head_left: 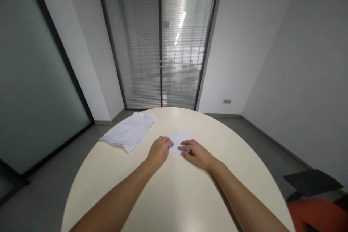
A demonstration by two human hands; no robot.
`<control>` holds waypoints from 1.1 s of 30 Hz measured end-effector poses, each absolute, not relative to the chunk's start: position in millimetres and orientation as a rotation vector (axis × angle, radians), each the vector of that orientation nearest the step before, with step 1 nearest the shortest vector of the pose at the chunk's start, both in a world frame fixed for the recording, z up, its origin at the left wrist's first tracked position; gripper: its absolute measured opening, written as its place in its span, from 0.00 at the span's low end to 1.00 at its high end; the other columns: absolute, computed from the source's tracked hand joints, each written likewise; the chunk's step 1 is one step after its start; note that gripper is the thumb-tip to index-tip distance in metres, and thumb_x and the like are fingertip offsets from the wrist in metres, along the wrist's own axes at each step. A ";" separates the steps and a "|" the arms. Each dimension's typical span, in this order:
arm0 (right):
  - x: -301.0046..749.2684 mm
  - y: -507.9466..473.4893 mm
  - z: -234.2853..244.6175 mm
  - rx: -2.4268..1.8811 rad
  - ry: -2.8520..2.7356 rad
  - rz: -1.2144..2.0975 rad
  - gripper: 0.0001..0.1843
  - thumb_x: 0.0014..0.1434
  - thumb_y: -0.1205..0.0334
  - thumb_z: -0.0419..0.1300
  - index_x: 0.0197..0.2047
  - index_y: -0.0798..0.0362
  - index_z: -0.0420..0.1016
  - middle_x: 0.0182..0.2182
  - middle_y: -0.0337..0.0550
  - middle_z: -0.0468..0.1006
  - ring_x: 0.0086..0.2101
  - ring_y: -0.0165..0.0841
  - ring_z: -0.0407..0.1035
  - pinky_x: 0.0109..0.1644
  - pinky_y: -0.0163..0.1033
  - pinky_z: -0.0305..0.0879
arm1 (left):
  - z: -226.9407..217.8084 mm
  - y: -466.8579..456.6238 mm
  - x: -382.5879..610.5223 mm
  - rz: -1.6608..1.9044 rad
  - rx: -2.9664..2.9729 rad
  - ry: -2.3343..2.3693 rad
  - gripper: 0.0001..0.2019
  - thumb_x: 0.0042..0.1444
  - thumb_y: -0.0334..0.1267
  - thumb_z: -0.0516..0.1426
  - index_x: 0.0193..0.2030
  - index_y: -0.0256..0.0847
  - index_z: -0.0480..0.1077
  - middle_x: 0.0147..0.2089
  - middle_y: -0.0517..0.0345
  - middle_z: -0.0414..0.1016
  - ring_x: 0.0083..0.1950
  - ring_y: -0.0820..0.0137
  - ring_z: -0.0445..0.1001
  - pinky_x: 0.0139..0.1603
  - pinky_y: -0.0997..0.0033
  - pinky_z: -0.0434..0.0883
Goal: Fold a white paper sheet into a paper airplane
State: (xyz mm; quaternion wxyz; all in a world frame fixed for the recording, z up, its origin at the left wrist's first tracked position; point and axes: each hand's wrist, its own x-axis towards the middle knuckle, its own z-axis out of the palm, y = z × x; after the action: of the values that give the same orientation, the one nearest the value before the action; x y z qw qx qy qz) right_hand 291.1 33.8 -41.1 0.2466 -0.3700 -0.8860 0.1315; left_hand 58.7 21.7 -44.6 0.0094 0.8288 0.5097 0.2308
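A small piece of white paper (179, 136), seemingly folded, lies on the pale round table between my hands. My left hand (160, 151) is closed at the paper's left edge, its fingers curled and thumb close to them. My right hand (198, 153) rests over the paper's right side, with its fingers stretched out and slightly apart. Both hands cover parts of the paper, so its full outline is hidden. To the left of my left hand lies a stack of creased white paper sheets (132, 130).
The round cream table (174, 203) has a curved edge on both sides. At the lower right stands a chair with an orange seat (318, 212) and a black part above it. Beyond the table are a glass door with blinds (179, 90) and white walls.
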 end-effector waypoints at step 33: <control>288.0 31.8 -40.7 -1.023 -2.513 0.412 0.24 0.66 0.53 0.55 0.63 0.49 0.70 0.64 0.52 0.67 0.64 0.46 0.59 0.68 0.59 0.52 | -55.6 12.4 67.7 0.467 2.516 1.787 0.29 0.64 0.49 0.49 0.68 0.39 0.61 0.72 0.40 0.56 0.73 0.52 0.52 0.72 0.45 0.45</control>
State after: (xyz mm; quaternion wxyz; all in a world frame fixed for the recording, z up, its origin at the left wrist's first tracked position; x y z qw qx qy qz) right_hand 288.0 31.8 -40.7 0.1973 -0.3654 -0.8977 0.1471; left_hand 67.7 12.4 -55.6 0.0103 0.8062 0.5724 0.1496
